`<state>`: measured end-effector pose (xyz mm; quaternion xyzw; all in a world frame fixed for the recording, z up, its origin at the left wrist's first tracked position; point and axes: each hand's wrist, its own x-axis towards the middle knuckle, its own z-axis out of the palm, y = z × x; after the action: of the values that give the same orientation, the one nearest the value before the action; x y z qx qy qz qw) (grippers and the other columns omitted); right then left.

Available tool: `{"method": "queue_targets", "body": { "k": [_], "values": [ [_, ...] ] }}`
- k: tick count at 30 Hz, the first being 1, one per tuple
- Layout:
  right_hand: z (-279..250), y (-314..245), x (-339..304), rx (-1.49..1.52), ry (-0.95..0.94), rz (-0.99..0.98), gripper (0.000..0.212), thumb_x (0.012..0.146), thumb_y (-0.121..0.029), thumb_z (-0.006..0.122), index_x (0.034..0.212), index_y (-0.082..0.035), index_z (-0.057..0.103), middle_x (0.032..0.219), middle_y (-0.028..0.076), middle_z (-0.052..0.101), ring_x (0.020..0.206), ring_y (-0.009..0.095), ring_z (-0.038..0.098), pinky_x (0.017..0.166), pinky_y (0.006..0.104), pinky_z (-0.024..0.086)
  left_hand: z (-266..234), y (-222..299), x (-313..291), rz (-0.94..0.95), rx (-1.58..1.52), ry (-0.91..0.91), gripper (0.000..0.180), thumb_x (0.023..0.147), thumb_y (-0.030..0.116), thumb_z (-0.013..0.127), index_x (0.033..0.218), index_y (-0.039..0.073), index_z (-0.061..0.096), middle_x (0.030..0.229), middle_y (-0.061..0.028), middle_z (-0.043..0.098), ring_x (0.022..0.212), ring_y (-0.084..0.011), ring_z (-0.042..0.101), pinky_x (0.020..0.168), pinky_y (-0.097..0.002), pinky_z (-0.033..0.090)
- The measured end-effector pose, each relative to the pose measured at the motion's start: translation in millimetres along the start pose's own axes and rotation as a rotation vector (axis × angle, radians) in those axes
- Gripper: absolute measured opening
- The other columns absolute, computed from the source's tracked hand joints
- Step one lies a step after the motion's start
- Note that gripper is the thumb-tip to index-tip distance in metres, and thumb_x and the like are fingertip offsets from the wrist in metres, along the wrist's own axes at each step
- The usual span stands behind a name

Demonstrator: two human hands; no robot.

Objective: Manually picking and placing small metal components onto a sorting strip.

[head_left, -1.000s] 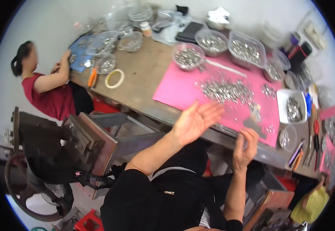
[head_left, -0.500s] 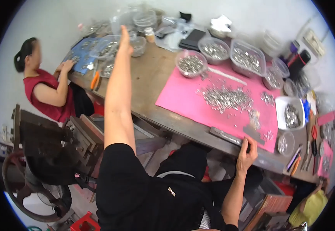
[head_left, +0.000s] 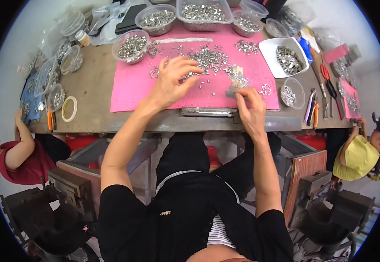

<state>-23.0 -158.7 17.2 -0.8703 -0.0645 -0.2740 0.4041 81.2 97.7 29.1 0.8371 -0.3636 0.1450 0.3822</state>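
Note:
My left hand (head_left: 177,83) hovers over the pink mat (head_left: 131,96), fingers bent and apart, with nothing visible in it. Just beyond its fingertips lies a loose pile of small shiny metal pieces (head_left: 209,59). My right hand (head_left: 252,111) is at the mat's front edge, thumb and fingers pinching a thin grey metal plate (head_left: 230,93). Below that plate, a long dark metal bar with a groove (head_left: 207,112) lies along the table edge. Beyond the plate sits a small cluster of silvery pieces (head_left: 239,78), partly on a tan strip.
Clear tubs of metal pieces (head_left: 131,46) line the mat's far side. A white tray (head_left: 271,56), round cup (head_left: 293,93) and pliers (head_left: 316,111) stand right. A tape roll (head_left: 69,109) lies left. Co-workers in red (head_left: 24,155) and yellow (head_left: 358,157) sit at both ends.
My left hand has come back from the tubs at the far left to above the mat. The right hand has moved from the bar's end to the grey plate. The view has swung right.

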Motion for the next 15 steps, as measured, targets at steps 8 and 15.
{"method": "queue_targets", "body": {
  "k": [8,15],
  "values": [
    [22,39,63,-0.127,-0.159,0.024,0.012,0.089,-0.007,0.067,0.099,-0.005,0.074,0.089,0.016,0.066,0.085,0.035,0.066,0.076,0.0442,0.052,54,-14,35,0.096,0.215,0.019,0.01,0.091,0.021,0.073,0.099,0.016,0.076,0.094,-0.0004,0.069,0.099,-0.0224,0.06,0.107,-0.0513,0.031],
    [48,56,88,-0.252,-0.156,-0.015,0.009,0.089,-0.014,0.071,0.093,-0.006,0.073,0.089,0.014,0.067,0.088,0.034,0.065,0.078,0.0475,0.047,69,-15,51,0.148,0.366,-0.012,0.009,0.087,0.023,0.076,0.095,0.018,0.076,0.089,-0.0011,0.064,0.099,-0.0229,0.059,0.105,-0.0559,0.031]
  ]
}}
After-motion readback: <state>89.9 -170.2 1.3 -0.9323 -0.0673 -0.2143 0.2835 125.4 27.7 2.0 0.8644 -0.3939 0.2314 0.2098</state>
